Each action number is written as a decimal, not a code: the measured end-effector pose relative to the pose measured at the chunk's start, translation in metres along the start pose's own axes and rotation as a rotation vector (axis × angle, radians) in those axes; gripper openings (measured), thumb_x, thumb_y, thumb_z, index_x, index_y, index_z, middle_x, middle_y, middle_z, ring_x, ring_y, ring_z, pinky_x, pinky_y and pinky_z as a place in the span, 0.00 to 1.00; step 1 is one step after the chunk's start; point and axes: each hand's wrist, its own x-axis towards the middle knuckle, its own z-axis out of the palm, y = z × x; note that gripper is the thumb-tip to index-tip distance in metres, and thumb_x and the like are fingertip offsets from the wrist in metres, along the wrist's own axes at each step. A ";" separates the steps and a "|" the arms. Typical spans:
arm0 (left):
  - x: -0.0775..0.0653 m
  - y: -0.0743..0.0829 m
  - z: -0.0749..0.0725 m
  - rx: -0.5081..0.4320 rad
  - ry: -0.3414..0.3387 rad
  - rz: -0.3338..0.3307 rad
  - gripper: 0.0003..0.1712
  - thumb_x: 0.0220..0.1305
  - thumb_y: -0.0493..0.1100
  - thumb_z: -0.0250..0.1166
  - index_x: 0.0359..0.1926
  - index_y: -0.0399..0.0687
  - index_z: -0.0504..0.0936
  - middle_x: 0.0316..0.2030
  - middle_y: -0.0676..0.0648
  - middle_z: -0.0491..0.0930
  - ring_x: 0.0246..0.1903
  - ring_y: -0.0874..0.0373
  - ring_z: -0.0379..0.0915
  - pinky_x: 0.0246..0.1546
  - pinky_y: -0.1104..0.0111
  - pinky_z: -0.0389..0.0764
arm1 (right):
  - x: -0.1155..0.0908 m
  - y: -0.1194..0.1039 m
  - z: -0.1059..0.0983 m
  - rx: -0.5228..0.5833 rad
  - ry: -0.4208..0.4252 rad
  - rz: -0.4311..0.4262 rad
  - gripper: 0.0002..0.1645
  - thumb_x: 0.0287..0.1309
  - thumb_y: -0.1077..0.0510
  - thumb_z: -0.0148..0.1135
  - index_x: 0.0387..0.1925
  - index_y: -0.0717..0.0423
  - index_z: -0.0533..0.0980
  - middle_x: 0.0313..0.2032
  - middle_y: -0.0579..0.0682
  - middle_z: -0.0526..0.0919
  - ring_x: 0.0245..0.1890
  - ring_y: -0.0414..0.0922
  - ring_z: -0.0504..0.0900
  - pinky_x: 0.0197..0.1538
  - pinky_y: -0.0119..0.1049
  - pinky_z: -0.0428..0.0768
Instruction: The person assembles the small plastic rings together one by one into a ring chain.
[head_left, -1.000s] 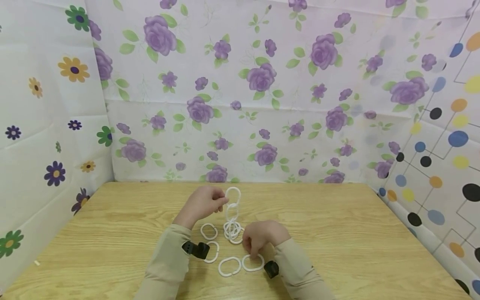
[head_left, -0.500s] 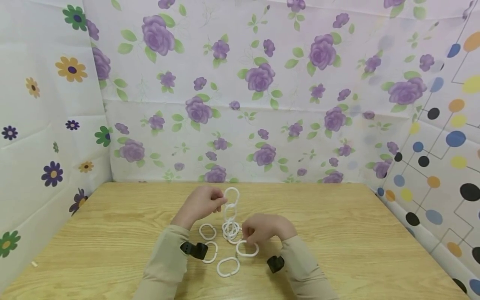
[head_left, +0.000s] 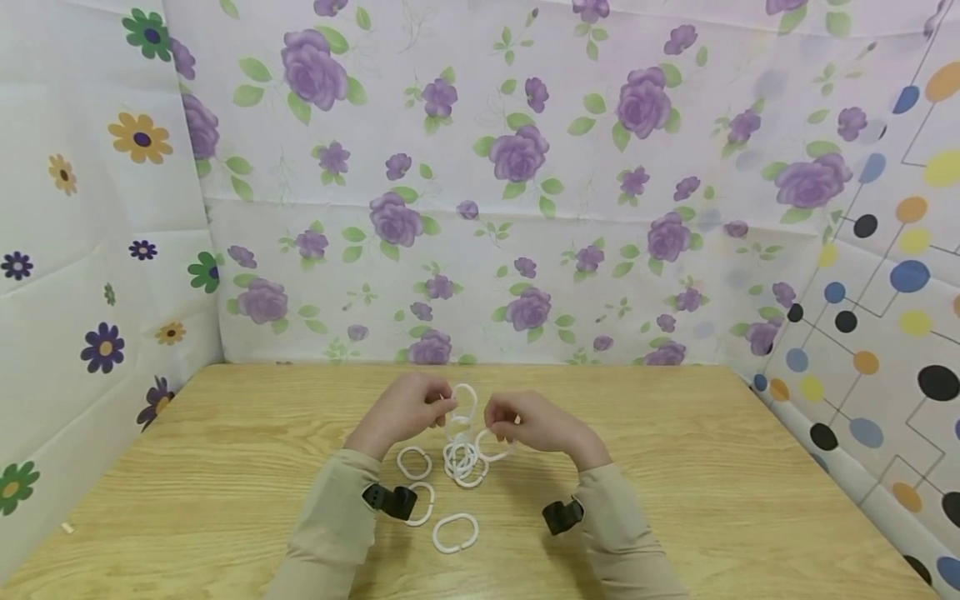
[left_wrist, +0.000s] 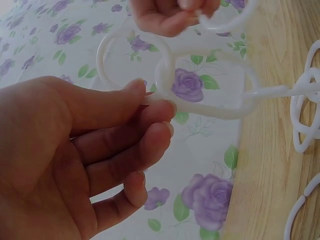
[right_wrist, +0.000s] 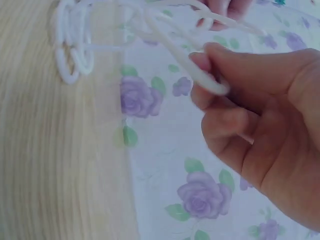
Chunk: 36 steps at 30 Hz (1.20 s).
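My left hand [head_left: 408, 408] pinches a white plastic chain link [head_left: 476, 402] between thumb and fingertips, holding up the end of a chain. From it, joined links run down to a small heap of chain links [head_left: 450, 468] on the table. In the left wrist view, a second chain link [left_wrist: 210, 111] passes through the one at my fingertips. My right hand [head_left: 543, 425] pinches a separate C-shaped link [right_wrist: 175, 52] close to the chain's right side. In the left wrist view, that link's open end [left_wrist: 202, 20] shows at the right fingertips.
Three loose white links lie on the wooden table [head_left: 660, 467]: an upper left link [head_left: 399, 462], a link by the left wrist camera [head_left: 432, 504] and a front link [head_left: 435, 535]. Flowered cloth [head_left: 517, 233] hangs behind the table.
My right hand has picked up a loose link from the table's front and brought it up and away beside the chain. The left hand stays nearly in place, the chain's top link lower.
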 end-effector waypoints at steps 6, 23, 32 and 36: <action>0.001 0.001 0.002 0.007 0.004 -0.007 0.08 0.68 0.42 0.61 0.34 0.43 0.82 0.20 0.51 0.80 0.21 0.61 0.70 0.25 0.69 0.70 | -0.003 0.002 -0.004 0.155 0.040 0.028 0.05 0.69 0.64 0.51 0.43 0.56 0.73 0.33 0.58 0.81 0.30 0.47 0.79 0.29 0.33 0.78; 0.002 0.004 0.009 0.059 -0.024 0.084 0.07 0.67 0.42 0.61 0.35 0.45 0.83 0.19 0.52 0.78 0.19 0.62 0.69 0.24 0.70 0.70 | -0.001 0.000 -0.005 0.279 0.036 0.023 0.06 0.70 0.66 0.50 0.46 0.60 0.68 0.32 0.55 0.83 0.29 0.57 0.81 0.31 0.36 0.80; 0.002 0.005 0.010 0.079 -0.037 0.080 0.07 0.67 0.42 0.62 0.35 0.45 0.83 0.19 0.53 0.78 0.20 0.62 0.70 0.25 0.70 0.71 | -0.001 0.002 -0.004 0.261 0.044 0.018 0.06 0.70 0.65 0.49 0.46 0.60 0.69 0.32 0.54 0.83 0.30 0.57 0.81 0.32 0.36 0.81; 0.001 0.005 0.009 0.081 -0.042 0.071 0.07 0.67 0.43 0.61 0.36 0.45 0.84 0.20 0.53 0.78 0.20 0.62 0.71 0.25 0.70 0.71 | -0.002 0.002 -0.005 0.255 0.065 0.020 0.05 0.70 0.66 0.49 0.45 0.58 0.70 0.32 0.54 0.82 0.30 0.53 0.81 0.32 0.36 0.81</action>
